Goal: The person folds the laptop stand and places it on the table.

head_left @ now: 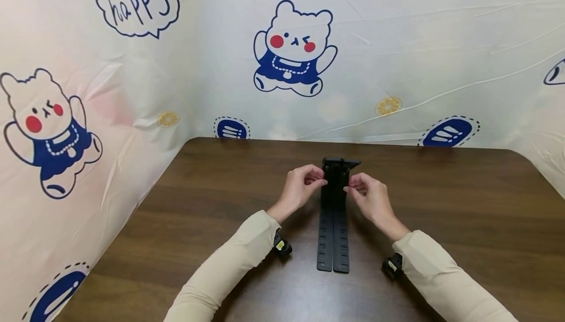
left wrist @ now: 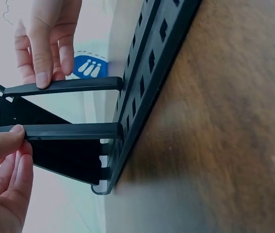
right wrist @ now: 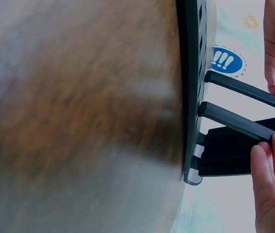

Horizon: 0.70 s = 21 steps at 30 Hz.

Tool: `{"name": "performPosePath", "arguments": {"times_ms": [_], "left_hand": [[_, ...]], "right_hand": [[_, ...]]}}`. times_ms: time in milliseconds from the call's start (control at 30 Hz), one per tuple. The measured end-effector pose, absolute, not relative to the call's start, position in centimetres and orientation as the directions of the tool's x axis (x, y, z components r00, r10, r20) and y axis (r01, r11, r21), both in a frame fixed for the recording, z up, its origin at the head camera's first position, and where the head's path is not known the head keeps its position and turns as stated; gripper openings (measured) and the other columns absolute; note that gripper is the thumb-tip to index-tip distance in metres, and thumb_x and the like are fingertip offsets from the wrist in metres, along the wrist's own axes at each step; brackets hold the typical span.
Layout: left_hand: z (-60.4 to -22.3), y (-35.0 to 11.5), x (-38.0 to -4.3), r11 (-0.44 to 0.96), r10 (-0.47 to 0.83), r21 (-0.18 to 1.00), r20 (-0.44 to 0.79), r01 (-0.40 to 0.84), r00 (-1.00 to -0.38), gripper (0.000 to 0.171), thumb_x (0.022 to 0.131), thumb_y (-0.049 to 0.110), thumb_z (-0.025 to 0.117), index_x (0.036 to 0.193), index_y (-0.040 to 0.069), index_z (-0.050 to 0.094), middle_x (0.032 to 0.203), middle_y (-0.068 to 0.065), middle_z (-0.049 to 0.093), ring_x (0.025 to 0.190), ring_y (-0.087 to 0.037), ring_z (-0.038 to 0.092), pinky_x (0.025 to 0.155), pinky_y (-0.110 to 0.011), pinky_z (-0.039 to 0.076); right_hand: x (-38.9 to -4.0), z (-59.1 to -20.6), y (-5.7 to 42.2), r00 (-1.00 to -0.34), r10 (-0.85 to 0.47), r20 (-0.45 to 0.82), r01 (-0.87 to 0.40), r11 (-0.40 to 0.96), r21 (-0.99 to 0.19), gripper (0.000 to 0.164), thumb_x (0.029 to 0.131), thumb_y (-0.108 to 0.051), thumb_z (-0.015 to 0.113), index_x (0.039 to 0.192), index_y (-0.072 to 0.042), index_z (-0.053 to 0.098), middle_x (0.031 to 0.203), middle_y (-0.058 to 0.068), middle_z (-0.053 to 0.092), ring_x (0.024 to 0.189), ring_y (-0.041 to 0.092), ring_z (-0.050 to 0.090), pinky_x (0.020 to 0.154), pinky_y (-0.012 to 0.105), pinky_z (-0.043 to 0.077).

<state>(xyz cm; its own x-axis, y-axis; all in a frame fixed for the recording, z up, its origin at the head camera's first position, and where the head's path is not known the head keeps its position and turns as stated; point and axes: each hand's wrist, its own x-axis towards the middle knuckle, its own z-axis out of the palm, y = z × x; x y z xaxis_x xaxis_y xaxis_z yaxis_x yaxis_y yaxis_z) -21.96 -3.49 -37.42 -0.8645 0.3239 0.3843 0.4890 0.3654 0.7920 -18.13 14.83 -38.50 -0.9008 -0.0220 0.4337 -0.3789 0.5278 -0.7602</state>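
A black folding stand (head_left: 325,243) rests on the table, its two long notched base strips side by side and pointing toward me. Two thin struts rise from the base up to a tilted back panel (left wrist: 62,158). My left hand (head_left: 297,189) pinches the left strut (left wrist: 74,131) between thumb and fingers. On the opposite side, my right hand (head_left: 372,201) pinches the right strut (right wrist: 234,122) near its upper end. Both wrist views show the strut feet against the notched base. From the head view, the panel's far side is hidden.
The brown wooden table (head_left: 198,243) has rounded far corners. Behind and to the left of it hangs a pale sheet (head_left: 375,47) printed with cartoon bears. Black wrist cameras, the left one (head_left: 282,247) among them, sit low beside the stand.
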Motion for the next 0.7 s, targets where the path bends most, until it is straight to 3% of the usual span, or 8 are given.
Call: {"name": "performPosePath", "arguments": {"times_ms": [700], "left_hand": [[-38.5,-2.7,-23.1,0.357,0.211,0.786,0.459,0.505,-0.863,0.008,0.079,0.005,0.065,0.086,0.003,0.062,0.081,-0.006,0.064,0.071,-0.012,0.059,0.065,-0.019,0.048]], "right_hand": [[-19.5,-38.7,14.1,-0.928,0.086,0.361,-0.28,0.476,-0.834,0.012,0.076,0.002,0.066,0.086,0.006,0.06,0.083,0.016,0.062,0.072,0.024,0.06,0.066,0.027,0.051]]}}
